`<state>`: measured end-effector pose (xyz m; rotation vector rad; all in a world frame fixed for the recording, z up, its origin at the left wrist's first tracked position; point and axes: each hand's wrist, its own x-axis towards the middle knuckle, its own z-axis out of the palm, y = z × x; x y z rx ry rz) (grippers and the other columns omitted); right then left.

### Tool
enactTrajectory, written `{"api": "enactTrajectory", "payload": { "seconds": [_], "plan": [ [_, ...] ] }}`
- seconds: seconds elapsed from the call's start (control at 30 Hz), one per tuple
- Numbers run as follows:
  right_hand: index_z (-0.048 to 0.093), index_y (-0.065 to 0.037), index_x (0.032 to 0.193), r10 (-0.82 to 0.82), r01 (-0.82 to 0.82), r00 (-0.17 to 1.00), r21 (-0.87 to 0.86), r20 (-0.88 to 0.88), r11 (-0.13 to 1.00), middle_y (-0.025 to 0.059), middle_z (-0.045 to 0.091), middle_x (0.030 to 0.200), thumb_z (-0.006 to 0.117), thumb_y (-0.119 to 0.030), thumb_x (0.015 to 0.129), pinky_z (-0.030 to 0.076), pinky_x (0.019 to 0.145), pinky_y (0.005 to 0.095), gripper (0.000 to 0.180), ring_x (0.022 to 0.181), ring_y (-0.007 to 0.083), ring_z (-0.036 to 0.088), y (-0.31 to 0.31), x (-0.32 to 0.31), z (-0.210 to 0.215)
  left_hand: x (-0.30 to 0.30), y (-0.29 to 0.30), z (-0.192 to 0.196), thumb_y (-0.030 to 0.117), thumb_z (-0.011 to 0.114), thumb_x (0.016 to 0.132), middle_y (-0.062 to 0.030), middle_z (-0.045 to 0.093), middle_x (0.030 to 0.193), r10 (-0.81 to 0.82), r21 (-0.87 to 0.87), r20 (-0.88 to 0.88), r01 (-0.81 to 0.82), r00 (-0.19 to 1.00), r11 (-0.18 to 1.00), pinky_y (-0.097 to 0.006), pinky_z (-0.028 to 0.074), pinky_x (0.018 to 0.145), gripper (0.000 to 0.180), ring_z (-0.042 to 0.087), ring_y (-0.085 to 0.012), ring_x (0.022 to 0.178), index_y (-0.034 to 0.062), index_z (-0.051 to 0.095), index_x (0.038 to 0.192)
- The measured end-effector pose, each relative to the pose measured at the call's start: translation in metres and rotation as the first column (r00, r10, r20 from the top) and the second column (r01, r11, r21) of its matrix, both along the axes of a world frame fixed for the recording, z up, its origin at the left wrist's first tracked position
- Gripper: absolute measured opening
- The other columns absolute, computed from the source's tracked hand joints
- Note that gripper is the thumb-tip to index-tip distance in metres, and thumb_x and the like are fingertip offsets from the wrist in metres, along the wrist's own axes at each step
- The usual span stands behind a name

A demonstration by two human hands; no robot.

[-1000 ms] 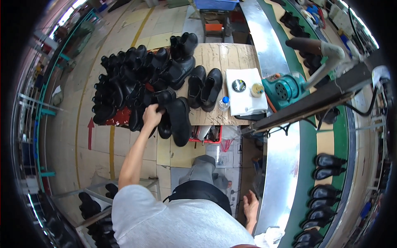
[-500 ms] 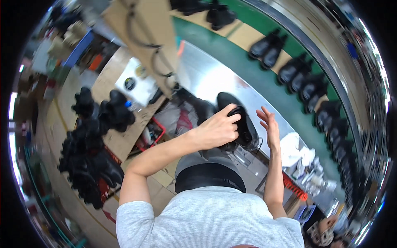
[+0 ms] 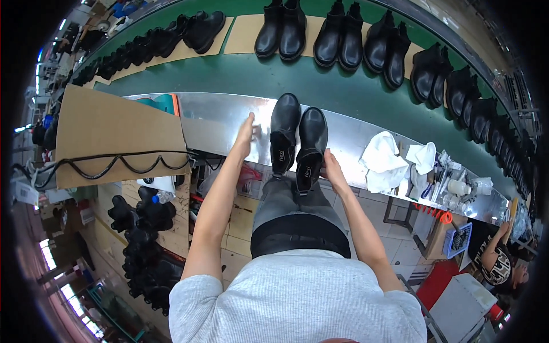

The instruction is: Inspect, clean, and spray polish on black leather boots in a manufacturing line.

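Note:
A pair of black ankle boots stands side by side on the near edge of a shiny metal worktop (image 3: 214,123), toes pointing away from me. The left boot (image 3: 285,114) sits slightly farther forward than the right boot (image 3: 313,130); their openings face me. My left hand (image 3: 246,137) hovers to the left of the pair, apart from it, fingers stretched out and holding nothing. Against the outer side of the right boot, near its heel end, rests my right hand (image 3: 331,167), its fingers extended rather than wrapped round.
Behind the worktop, a green belt (image 3: 240,73) carries more black boots (image 3: 281,31). White cloths (image 3: 384,163) and small bottles (image 3: 458,187) lie to the right. A cardboard panel (image 3: 120,134) with a black cable stands left; dark boots (image 3: 148,251) crowd below it. Another person (image 3: 496,257) is far right.
The view has swung left. My left hand has let go of a boot and moved off leftward; the boots now stand together on the worktop. My right hand has come against the right boot.

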<state>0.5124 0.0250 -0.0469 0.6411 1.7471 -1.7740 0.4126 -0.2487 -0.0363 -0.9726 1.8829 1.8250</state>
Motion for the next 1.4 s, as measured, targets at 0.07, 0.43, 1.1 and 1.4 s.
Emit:
{"api": "enactTrajectory", "payload": {
  "seconds": [0.07, 0.43, 1.1, 1.4],
  "plan": [
    [0.038, -0.002, 0.132, -0.089, 0.088, 0.996, -0.027, -0.015, 0.996, 0.0127, 0.050, 0.119, 0.032, -0.065, 0.088, 0.041, 0.087, 0.0396, 0.077, 0.103, 0.0239, 0.049, -0.002, -0.003, -0.011, 0.002, 0.016, -0.015, 0.075, 0.028, 0.081, -0.0148, 0.053, 0.110, -0.068, 0.213, 0.178, 0.029, 0.982, 0.977, -0.038, 0.039, 0.082, 0.092, 0.050, -0.0233, 0.094, 0.0035, 0.029, 0.138],
    [0.054, -0.002, 0.118, -0.414, 0.460, 0.887, -0.474, 0.205, 0.751, 0.0083, 0.060, 0.105, 0.044, -0.056, 0.089, 0.041, 0.090, 0.0315, 0.062, 0.095, 0.0208, 0.055, -0.003, -0.023, 0.024, 0.006, 0.056, 0.086, 0.070, 0.018, 0.086, -0.0054, 0.050, 0.096, -0.250, 0.432, -0.083, 0.261, 0.965, 0.863, -0.033, 0.038, 0.076, 0.081, 0.046, -0.0153, 0.085, 0.0019, 0.049, 0.117],
    [0.053, 0.008, 0.120, -0.296, 0.246, 0.893, -0.181, -0.340, 0.952, 0.0070, 0.057, 0.100, 0.030, -0.056, 0.093, 0.039, 0.084, 0.0278, 0.072, 0.088, 0.0131, 0.046, -0.036, -0.077, 0.121, -0.024, 0.050, 0.006, 0.048, 0.030, 0.095, -0.0123, 0.050, 0.122, -0.100, 0.820, -0.145, 0.176, 0.984, 0.545, -0.035, 0.042, 0.096, 0.059, 0.054, -0.0237, 0.105, 0.0011, 0.039, 0.130],
    [0.051, 0.004, 0.099, -0.067, 0.349, 0.823, 0.408, -0.564, 0.844, 0.0273, 0.056, 0.078, 0.041, -0.046, 0.092, 0.044, 0.072, 0.0394, 0.051, 0.079, 0.0418, 0.057, -0.051, -0.078, 0.100, -0.030, 0.050, 0.068, 0.055, 0.028, 0.094, -0.0104, 0.052, 0.117, 0.029, 0.862, -0.223, 0.183, 0.974, 0.472, -0.031, 0.046, 0.090, 0.063, 0.056, -0.0200, 0.100, 0.0042, 0.041, 0.128]
  ]
}}
